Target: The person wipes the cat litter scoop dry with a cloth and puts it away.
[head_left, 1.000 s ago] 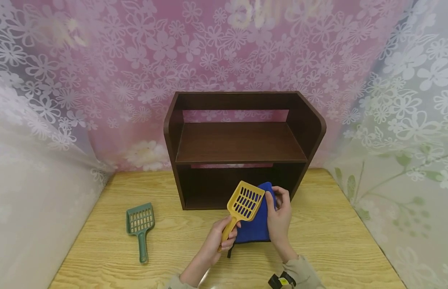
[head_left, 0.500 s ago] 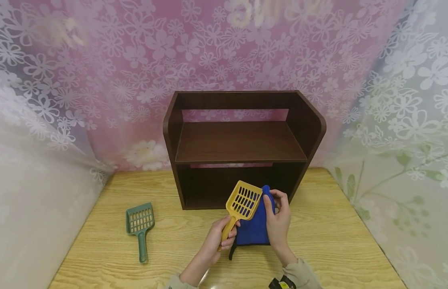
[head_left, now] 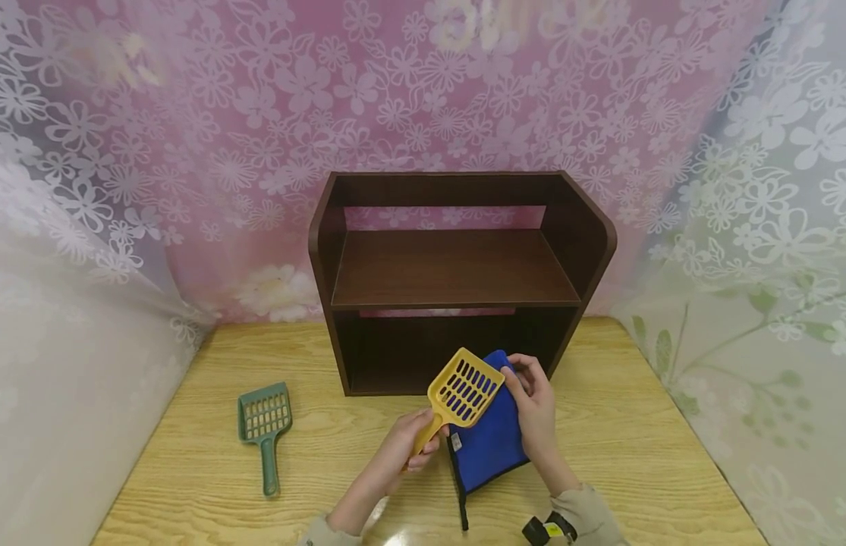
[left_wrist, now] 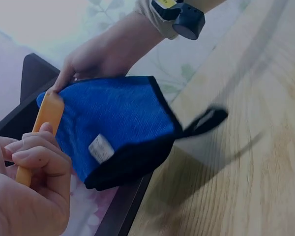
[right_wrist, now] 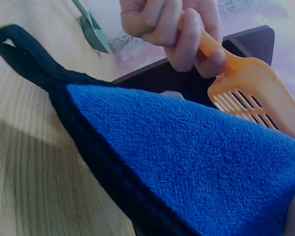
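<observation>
My left hand grips the handle of a yellow slotted litter scoop, its head tilted up and to the right. A blue cleaning cloth with black edging, a small white tag and a black hanging loop is pinched at its top by my right hand. The cloth lies against the right edge and back of the scoop's head and hangs behind it. In the right wrist view the towel-like cloth covers part of the scoop's slots. Some right fingertips are hidden behind the cloth.
A dark brown two-tier shelf stands at the back of the wooden table. To the left lies a green slotted litter scoop. Floral curtains hang behind and on both sides.
The cloth has swung and spread down to the right, bringing its tag into view. The scoop's head has shifted slightly right and down. My right hand still holds the cloth's top.
</observation>
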Action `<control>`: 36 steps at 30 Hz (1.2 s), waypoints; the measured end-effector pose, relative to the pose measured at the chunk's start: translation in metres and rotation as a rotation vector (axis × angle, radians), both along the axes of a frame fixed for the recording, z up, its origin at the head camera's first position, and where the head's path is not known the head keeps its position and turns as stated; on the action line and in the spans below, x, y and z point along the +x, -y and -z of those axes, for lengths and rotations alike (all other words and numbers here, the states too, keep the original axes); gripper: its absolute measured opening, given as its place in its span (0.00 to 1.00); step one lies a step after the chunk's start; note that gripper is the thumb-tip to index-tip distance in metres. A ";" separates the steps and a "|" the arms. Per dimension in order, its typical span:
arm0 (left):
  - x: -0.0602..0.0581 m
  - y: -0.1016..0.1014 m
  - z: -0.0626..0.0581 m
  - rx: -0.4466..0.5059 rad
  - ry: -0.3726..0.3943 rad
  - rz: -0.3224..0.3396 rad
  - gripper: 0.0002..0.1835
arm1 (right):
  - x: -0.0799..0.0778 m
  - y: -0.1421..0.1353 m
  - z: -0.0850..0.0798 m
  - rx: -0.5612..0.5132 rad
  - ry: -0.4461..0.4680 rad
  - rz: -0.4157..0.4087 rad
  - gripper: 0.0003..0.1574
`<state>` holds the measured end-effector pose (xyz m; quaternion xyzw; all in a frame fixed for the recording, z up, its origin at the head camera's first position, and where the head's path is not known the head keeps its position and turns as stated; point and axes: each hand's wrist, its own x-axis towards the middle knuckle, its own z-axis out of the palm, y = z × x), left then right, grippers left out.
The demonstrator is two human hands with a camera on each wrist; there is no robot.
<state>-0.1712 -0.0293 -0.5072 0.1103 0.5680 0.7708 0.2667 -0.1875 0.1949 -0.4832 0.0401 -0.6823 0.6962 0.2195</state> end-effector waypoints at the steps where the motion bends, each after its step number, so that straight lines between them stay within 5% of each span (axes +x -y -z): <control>1: -0.001 0.001 0.000 -0.008 -0.008 0.010 0.21 | 0.000 -0.001 -0.001 -0.002 0.014 -0.013 0.14; 6: -0.004 0.009 -0.003 -0.076 -0.085 0.041 0.26 | -0.005 -0.007 -0.002 0.058 0.045 -0.086 0.15; 16: -0.013 0.028 -0.010 -0.383 -0.324 0.083 0.23 | -0.023 -0.026 -0.006 0.266 0.017 -0.214 0.11; 27: -0.016 0.035 -0.021 -0.477 -0.425 0.225 0.20 | -0.044 -0.034 -0.029 0.600 -0.081 -0.425 0.09; 36: -0.016 0.027 -0.028 -0.524 -0.436 0.271 0.22 | -0.049 -0.018 -0.043 0.745 -0.043 -0.733 0.07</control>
